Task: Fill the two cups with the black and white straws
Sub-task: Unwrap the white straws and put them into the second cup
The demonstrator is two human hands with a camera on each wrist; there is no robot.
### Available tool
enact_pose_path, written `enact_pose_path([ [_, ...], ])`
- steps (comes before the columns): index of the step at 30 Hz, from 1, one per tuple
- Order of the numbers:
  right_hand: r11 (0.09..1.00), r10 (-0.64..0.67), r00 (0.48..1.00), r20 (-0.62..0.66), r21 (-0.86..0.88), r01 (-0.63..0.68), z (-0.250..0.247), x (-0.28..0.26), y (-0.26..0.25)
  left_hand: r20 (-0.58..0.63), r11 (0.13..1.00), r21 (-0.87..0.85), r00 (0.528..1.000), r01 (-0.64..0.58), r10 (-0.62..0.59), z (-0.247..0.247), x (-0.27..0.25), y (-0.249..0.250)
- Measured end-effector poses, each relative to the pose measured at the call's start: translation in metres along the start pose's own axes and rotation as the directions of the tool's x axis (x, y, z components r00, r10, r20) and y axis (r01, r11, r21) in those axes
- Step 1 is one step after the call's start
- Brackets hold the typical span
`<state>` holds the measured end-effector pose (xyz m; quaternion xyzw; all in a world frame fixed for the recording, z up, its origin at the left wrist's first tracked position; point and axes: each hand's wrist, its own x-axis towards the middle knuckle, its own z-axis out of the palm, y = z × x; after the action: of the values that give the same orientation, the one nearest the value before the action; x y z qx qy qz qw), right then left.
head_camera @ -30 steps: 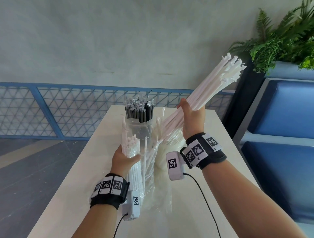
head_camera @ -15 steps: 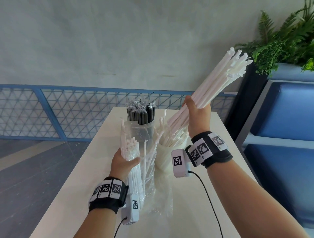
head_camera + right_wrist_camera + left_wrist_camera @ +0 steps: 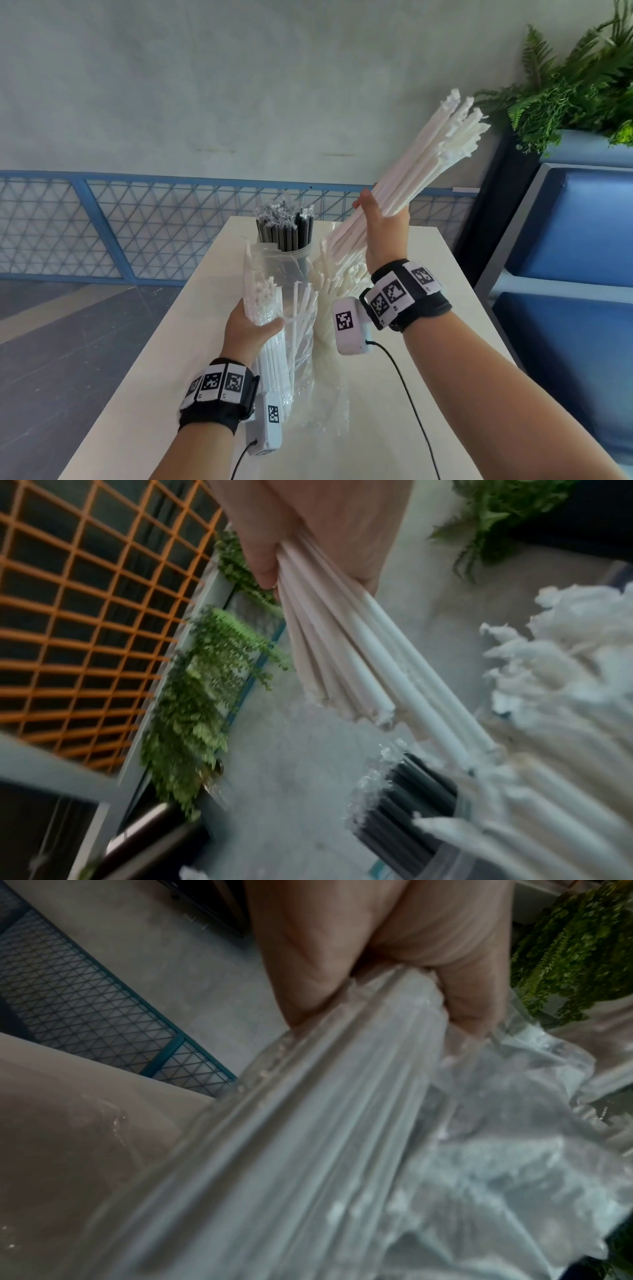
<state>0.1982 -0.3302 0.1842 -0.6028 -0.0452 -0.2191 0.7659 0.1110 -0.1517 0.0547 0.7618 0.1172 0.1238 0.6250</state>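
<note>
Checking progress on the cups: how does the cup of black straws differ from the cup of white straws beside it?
The cup of black straws stands farther back; the cup of white straws is nearer, below the right hand. The black straws stand upright and tightly packed, while the white ones fan outward loosely. The black cup is clear; the white cup looks milky and is partly hidden. Both stand on the table.

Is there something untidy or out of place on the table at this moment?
Mostly tidy. The white straws in the right cup splay outward unevenly instead of standing straight, unlike the black straws. A crumpled clear plastic bag sprawls on the table.
</note>
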Motion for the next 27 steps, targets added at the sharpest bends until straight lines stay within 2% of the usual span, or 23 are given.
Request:
enact_pose_path([
  [2, 0.999, -0.015, 1.0, -0.024, 0.049, 0.016, 0.004, 0.004, -0.002, 0.004, 1.0, -0.009, 1.0, -0.003, 0.003, 0.001, -0.001, 0.001],
  [4, 1.0, -0.008, 1.0, 0.001, 0.026, 0.008, 0.011, 0.003, 0.001, 0.001, 1.0, -0.02, 1.0, -0.007, 0.007, 0.001, -0.001, 0.001],
  [8, 0.985, 0.063, 0.995, 0.078, -0.166, -0.05, 0.015, -0.009, 0.028, -0.006, 0.998, -0.052, 1.0, 0.02, -0.021, 0.002, 0.0, -0.002],
  [13, 0.923, 0.22, 0.975, 0.033, -0.33, -0.197, 0.006, -0.016, 0.06, -0.001, 0.996, -0.076, 0.999, 0.052, -0.052, 0.003, 0.0, -0.005],
  [18, 0.949, 0.165, 0.986, -0.032, -0.267, -0.168, 0.008, -0.011, 0.05, 0.022, 0.997, -0.063, 0.999, 0.045, -0.043, 0.006, 0.001, -0.005],
  [20, 0.936, 0.141, 0.989, -0.051, -0.318, -0.15, 0.012, -0.006, 0.046, 0.022, 0.997, -0.065, 0.999, 0.044, -0.043, 0.006, 0.001, -0.006],
  [23, 0.858, 0.199, 0.979, 0.044, -0.491, -0.152, 0.014, -0.008, 0.045, 0.025, 0.998, -0.059, 0.999, 0.031, -0.03, 0.006, 0.001, -0.005],
  [25, 0.766, 0.293, 0.949, 0.117, -0.622, -0.16, 0.01, -0.013, 0.046, 0.034, 0.998, -0.058, 0.999, 0.023, -0.021, 0.006, 0.001, -0.004],
  [27, 0.68, 0.376, 0.917, 0.132, -0.712, -0.176, 0.006, -0.014, 0.049, 0.037, 0.998, -0.059, 0.999, 0.017, -0.014, 0.006, 0.001, -0.003],
])
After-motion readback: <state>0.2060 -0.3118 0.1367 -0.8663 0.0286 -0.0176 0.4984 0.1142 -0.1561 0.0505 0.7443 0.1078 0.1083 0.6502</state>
